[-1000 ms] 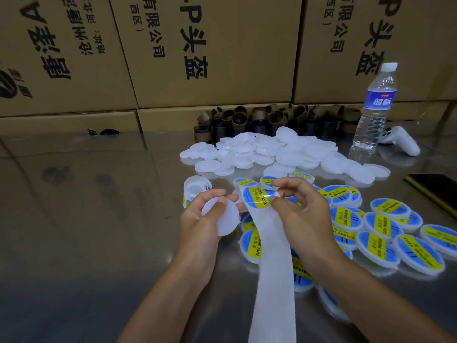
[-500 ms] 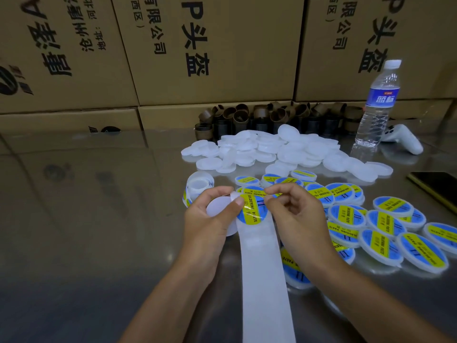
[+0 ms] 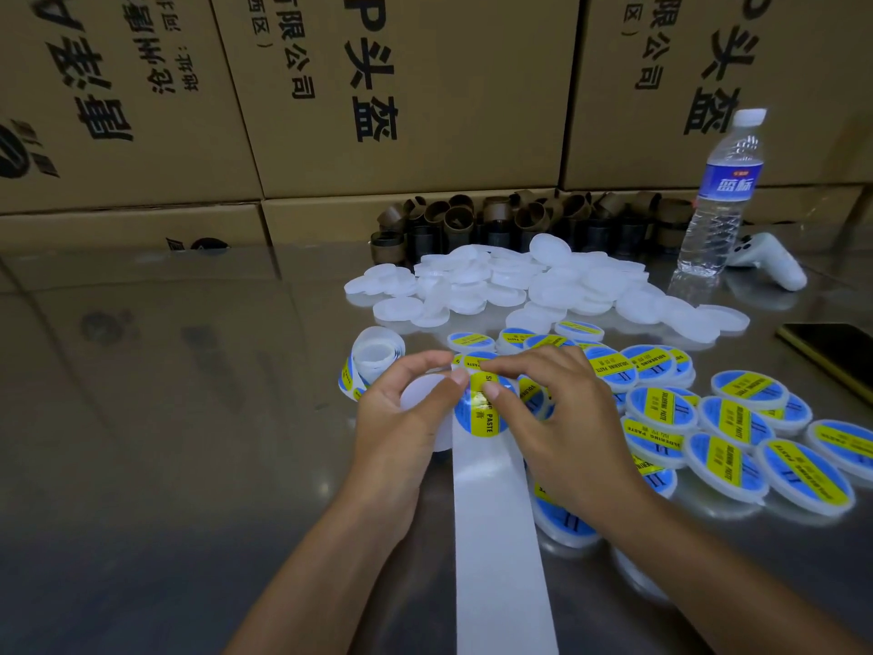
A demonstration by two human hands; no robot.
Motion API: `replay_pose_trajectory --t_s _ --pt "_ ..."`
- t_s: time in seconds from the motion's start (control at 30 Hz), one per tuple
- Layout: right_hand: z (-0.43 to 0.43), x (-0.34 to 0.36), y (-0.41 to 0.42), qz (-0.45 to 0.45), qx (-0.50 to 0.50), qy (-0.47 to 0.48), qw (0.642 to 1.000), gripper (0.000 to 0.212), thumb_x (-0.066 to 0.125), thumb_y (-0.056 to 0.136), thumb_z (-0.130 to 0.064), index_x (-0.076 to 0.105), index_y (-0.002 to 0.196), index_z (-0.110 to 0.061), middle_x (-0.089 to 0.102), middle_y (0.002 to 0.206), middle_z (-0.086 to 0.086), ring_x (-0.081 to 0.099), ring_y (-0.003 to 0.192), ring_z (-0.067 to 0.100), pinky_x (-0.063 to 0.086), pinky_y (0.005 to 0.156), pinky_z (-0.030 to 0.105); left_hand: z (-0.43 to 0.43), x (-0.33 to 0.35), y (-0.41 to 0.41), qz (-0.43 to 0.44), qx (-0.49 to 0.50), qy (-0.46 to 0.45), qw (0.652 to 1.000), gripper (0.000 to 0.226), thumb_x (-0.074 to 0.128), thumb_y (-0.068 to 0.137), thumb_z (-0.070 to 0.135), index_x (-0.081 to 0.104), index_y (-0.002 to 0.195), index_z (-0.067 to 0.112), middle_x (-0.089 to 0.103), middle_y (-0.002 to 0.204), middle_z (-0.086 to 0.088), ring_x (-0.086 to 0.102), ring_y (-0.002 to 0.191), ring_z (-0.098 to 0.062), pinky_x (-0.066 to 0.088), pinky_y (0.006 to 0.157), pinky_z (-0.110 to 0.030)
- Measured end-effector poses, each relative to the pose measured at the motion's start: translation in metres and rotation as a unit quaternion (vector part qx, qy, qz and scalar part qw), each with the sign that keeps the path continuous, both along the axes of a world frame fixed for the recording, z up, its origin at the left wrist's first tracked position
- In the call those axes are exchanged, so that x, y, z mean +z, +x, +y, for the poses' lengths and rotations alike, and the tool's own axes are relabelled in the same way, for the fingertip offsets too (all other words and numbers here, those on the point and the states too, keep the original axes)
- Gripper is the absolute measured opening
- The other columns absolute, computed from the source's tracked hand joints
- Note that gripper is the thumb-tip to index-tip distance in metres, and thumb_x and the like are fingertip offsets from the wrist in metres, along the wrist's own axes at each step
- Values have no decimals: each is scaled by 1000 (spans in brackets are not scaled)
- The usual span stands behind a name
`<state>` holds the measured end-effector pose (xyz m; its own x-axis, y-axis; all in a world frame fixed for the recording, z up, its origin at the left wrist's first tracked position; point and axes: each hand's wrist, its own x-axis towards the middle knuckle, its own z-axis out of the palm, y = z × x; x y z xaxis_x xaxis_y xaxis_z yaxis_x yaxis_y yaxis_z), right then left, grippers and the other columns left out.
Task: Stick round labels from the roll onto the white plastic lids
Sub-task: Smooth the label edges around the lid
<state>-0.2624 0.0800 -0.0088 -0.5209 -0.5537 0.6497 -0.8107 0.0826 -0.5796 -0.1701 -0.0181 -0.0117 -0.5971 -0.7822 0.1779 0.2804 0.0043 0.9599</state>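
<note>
Head view, backing strip (image 3: 496, 536): a bare white band is seen running up the steel table (image 3: 165, 442) from the bottom edge of frame.
Left hand (image 3: 397, 427): fingers are curled round a blank white lid (image 3: 425, 394), held just left of the strip's top end.
Right hand (image 3: 562, 432): thumb and forefinger are pinched on the upper edge of a blue-and-yellow round label (image 3: 486, 420), pictured at the strip's top end, beside the blank lid.
Label roll (image 3: 373, 359): set just beyond the strip's end, to its left.
Labelled lids (image 3: 727, 437): spread right of the strip, many overlapping.
Unlabelled lids (image 3: 519, 281): heaped beyond the strip's end.
Phone (image 3: 836, 347): laid far right of the strip.
Far side: brown cardboard cores (image 3: 496, 219), a water bottle (image 3: 723, 196) and printed cartons (image 3: 401, 87) are ranged behind the heap.
</note>
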Motion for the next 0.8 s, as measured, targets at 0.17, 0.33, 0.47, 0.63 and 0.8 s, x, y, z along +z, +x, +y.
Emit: replay_pose_trajectory --t_s 0.17,0.33,0.47,0.63,0.8 --pt "2 1 0 19 4 -18 1000 12 66 82 -26 72 92 -25 54 88 -31 50 91 2 36 85 16 1 2 0 7 3 21 1000 20 68 84 14 74 73 29 71 83 3 64 80 -17 50 83 -36" --pt "3 1 0 -1 31 -21 999 10 71 81 -10 70 86 -19 59 91 -13 53 95 7 35 86 12 -2 -2 0 -8 41 20 999 17 73 80 12 72 71 27 69 75 12 62 73 -10 49 70 -25" --pt "6 3 4 -51 72 -35 995 19 68 78 2 66 78 -18 57 94 -10 52 99 -1 33 87 6 -3 -3 0 -19 62 21 998 15 76 76 12 70 72 25 68 70 16 60 65 -2 48 59 -14" --pt "8 12 7 -183 117 -91 972 13 58 69 -8 61 65 -20 59 94 -4 56 101 3 40 89 21 -3 -4 -2 -21 71 38 997 16 79 73 13 70 70 26 67 68 17 61 67 -7 53 61 -22" --pt "13 21 11 -234 147 -195 941 25 54 69 -9 67 67 -30 62 90 4 60 84 4 46 72 17 -2 -1 0 -15 61 59 996 20 80 72 14 71 68 31 69 78 8 63 78 -19 55 78 -41"
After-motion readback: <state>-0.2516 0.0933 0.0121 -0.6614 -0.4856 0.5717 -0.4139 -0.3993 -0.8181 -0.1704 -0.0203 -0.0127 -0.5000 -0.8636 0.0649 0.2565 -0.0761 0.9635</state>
